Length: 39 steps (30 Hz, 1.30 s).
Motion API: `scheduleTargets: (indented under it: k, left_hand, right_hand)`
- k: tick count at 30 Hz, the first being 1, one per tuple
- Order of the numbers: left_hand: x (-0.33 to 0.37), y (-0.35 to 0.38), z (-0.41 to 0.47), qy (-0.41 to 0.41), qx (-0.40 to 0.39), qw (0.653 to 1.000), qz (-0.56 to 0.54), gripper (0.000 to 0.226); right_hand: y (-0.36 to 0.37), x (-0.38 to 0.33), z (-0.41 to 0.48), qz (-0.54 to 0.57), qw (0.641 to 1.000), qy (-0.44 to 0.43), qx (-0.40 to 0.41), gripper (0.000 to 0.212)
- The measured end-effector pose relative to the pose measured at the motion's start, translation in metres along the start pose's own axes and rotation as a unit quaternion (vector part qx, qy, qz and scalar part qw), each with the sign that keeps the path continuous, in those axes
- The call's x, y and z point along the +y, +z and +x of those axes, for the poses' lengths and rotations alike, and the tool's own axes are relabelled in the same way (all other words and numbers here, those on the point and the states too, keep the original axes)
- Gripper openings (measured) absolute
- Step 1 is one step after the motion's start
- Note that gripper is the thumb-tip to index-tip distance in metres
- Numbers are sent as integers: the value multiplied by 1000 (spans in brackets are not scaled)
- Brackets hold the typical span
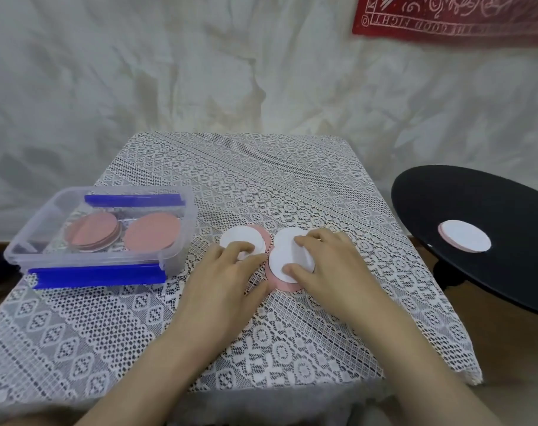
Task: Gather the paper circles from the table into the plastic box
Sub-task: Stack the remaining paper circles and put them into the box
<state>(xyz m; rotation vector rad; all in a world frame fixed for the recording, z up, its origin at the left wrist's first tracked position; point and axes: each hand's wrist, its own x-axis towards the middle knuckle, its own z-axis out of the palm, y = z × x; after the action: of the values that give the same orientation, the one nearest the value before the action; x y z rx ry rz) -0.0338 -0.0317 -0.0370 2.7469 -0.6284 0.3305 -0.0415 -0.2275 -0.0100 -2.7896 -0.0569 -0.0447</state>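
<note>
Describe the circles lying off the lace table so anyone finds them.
Look right of the lace-covered table to the round black tabletop. A small stack of circles lies there, white side up, pink-edged: the only ones on black.

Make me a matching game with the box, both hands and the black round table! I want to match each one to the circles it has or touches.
Things:
1. plastic box
2. left hand
3. right hand
4. black round table

Matches:
A. touches two overlapping white circles
B. has pink circles inside
C. carries one small stack of circles, white on top
D. touches the single white circle nearer the box

Pairs: 1-B, 2-D, 3-A, 4-C.
</note>
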Motion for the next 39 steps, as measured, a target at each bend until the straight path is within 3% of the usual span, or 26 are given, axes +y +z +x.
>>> scheduleTargets:
  k: [4,9,14,18,21,24,27,30,34,39]
  left_hand:
    - [2,0,6,0,-2,1000,-16,49]
    - [1,0,12,-6,-12,999,-52,48]
    - [-1,-8,9,-23,-9,993,-120,52]
    - [2,-18,1,-71,-2,950,-303,22]
    - [-1,-22,-2,-110,-10,922,-370,6]
    - [-7,-25,-5,-145,-15,919,-366,7]
    - [-11,-27,-6,-171,-30,916,-361,8]
    - [-12,-26,-6,-176,-36,916,-359,9]
    - [-9,-27,-5,-191,-31,902,-386,6]
    - [-6,-25,0,-208,-29,892,-401,6]
  right_hand:
    - [0,5,7,58,998,12,19,51]
    - [-5,10,14,165,984,30,54,15]
    - [-7,9,12,329,944,36,-1,7]
    - [-3,-6,1,441,893,24,-85,8]
    - [0,-12,-1,438,893,25,-98,11]
    - [0,-5,2,406,912,47,-35,18]
    - [-6,7,4,181,982,51,28,12]
    - [-9,12,6,64,995,79,-9,50]
    - [-7,13,9,71,993,92,-20,57]
    - [-9,14,15,128,988,83,13,28]
